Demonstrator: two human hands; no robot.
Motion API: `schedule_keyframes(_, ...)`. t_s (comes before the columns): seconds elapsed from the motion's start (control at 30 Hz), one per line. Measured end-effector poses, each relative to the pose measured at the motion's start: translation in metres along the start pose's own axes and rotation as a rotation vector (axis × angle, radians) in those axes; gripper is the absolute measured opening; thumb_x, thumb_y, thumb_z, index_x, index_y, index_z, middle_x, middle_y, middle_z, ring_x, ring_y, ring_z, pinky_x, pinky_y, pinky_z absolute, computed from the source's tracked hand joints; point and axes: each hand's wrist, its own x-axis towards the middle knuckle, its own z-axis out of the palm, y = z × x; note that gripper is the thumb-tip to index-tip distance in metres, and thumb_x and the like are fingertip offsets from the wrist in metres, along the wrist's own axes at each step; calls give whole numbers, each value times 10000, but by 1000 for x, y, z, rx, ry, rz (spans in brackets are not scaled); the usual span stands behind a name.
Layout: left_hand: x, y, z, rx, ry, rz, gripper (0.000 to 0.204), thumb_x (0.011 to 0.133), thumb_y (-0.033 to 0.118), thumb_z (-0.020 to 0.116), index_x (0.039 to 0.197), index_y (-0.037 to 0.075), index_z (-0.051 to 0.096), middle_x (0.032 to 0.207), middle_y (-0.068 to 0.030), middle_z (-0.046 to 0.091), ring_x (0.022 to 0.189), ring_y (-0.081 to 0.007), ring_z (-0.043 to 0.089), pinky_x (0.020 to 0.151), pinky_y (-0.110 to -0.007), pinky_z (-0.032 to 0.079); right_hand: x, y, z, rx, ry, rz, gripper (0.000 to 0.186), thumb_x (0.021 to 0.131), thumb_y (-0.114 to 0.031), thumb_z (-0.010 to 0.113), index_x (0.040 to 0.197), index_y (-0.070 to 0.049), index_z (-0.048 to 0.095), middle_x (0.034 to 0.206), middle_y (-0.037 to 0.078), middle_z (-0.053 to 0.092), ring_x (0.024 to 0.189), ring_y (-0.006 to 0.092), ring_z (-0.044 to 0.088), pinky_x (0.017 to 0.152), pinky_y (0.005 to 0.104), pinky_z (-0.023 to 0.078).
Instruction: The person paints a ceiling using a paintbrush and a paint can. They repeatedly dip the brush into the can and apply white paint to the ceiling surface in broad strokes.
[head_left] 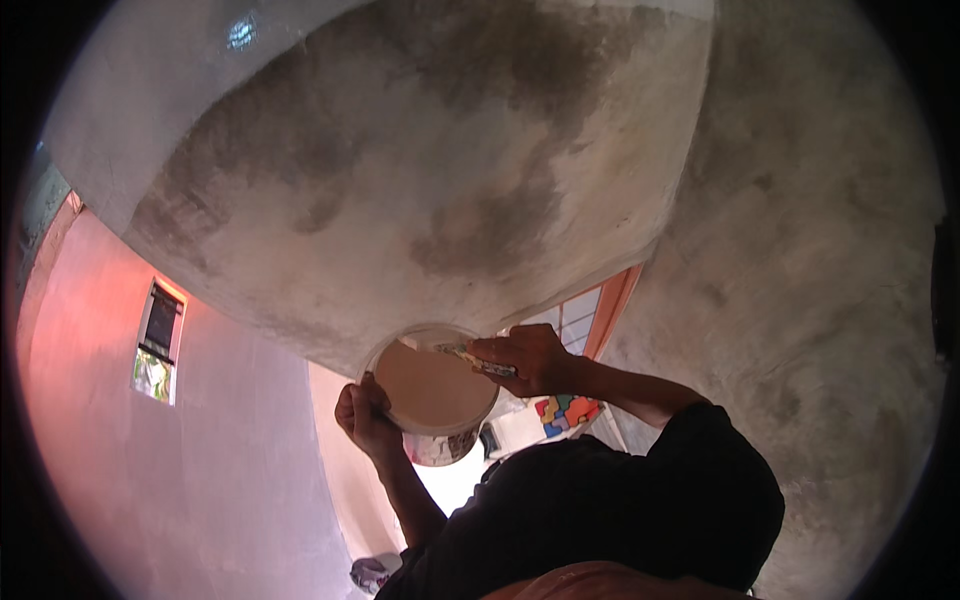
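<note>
A round white plastic bucket (435, 395) of pale creamy paint hangs between my hands, its outside smeared. My left hand (365, 415) is closed on the bucket's left rim. My right hand (520, 360) grips a paint brush (460, 355) with a paint-spattered handle at the right rim; its head lies over or in the paint, and I cannot make out which. Beside and beyond the bucket is a curved grey plaster surface (370, 180) with darker damp-looking patches.
A pink-lit wall (220, 430) with a narrow window (160, 330) stands at the left. More mottled plaster (810, 250) fills the right. Behind my right hand are a reddish frame with panes (615, 300) and some multicoloured blocks or tiles (565, 412). A dark bundle (368, 572) lies low down.
</note>
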Motion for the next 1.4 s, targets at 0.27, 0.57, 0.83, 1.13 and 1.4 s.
schedule_keyframes(0.27, -1, 4, 9, -29, 22, -87, 370, 958, 167, 488, 610, 100, 380, 527, -6, 395, 509, -89, 337, 629, -257, 342, 1, 4, 2, 945, -113, 667, 150, 830, -39, 690, 942, 53, 649, 754, 113, 676, 579, 168, 652, 516, 279, 517)
schedule_keyframes(0.57, -2, 13, 9, 31, -4, -16, 353, 957, 150, 474, 623, 45, 431, 556, -36, 445, 529, -105, 386, 541, -252, 312, 4, 7, 22, 703, -60, 520, 167, 828, -16, 680, 987, 35, 671, 789, 105, 694, 626, 147, 659, 563, 269, 524)
schedule_keyframes(0.83, -2, 12, 8, 110, -44, -16, 371, 963, 165, 452, 618, 27, 443, 565, -58, 479, 528, -115, 395, 561, -247, 319, 3, 2, 7, 7, -68, -48, 337, 705, -70, 776, 1023, -30, 674, 932, 104, 706, 636, 192, 661, 497, 284, 453)
schedule_keyframes(1.13, -3, -7, 1, 53, 126, -12, 334, 940, 114, 489, 624, 91, 385, 579, 24, 365, 535, -80, 342, 487, -249, 263, -13, -9, -49, 828, 261, 643, 204, 801, 8, 680, 1002, 37, 661, 836, 111, 704, 705, 155, 682, 663, 255, 538)
schedule_keyframes(1.4, -2, 0, -11, 116, 69, 42, 391, 953, 170, 466, 588, 89, 353, 532, -2, 329, 535, -98, 311, 525, -265, 256, 9, 133, -213, 152, 1024, 269, 130, 864, -42, 626, 942, 53, 669, 824, 76, 700, 720, 103, 624, 679, 222, 487)
